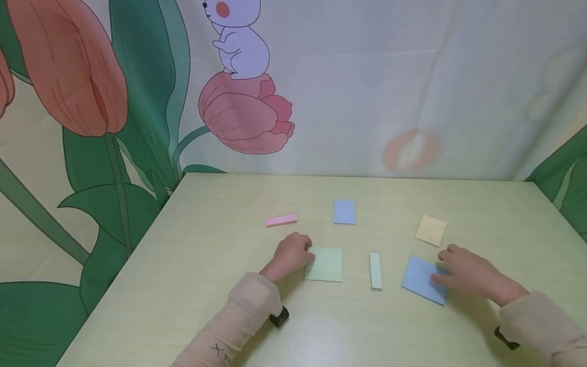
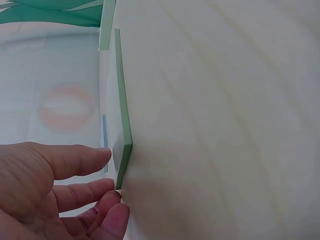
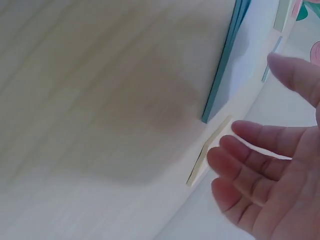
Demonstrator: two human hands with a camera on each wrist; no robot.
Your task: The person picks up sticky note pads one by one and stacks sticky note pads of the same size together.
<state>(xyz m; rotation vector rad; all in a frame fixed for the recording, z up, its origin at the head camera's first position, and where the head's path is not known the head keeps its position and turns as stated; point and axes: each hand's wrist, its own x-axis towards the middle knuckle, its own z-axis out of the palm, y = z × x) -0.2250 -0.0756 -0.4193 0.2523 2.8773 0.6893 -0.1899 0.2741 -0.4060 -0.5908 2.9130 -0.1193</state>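
Note:
A thin light-green square pad (image 1: 324,265), like a stack of sticky notes, lies flat on the table. My left hand (image 1: 293,255) is at its left edge. In the left wrist view the left thumb (image 2: 87,161) extends over the pad's face and the other fingers are by its edge; firm contact cannot be made out. Over the right side of a larger blue pad (image 1: 419,278) is my right hand (image 1: 472,272), thumb and fingers spread apart. The right wrist view shows nothing between those fingers and a gap from the blue pad (image 3: 220,80).
Between the hands lies a narrow pale-green strip pad (image 1: 375,271). Farther back are a pink strip pad (image 1: 281,220), a small blue pad (image 1: 344,212) and a cream square pad (image 1: 431,230). A printed curtain (image 1: 348,102) hangs behind the pale wooden table (image 1: 183,285).

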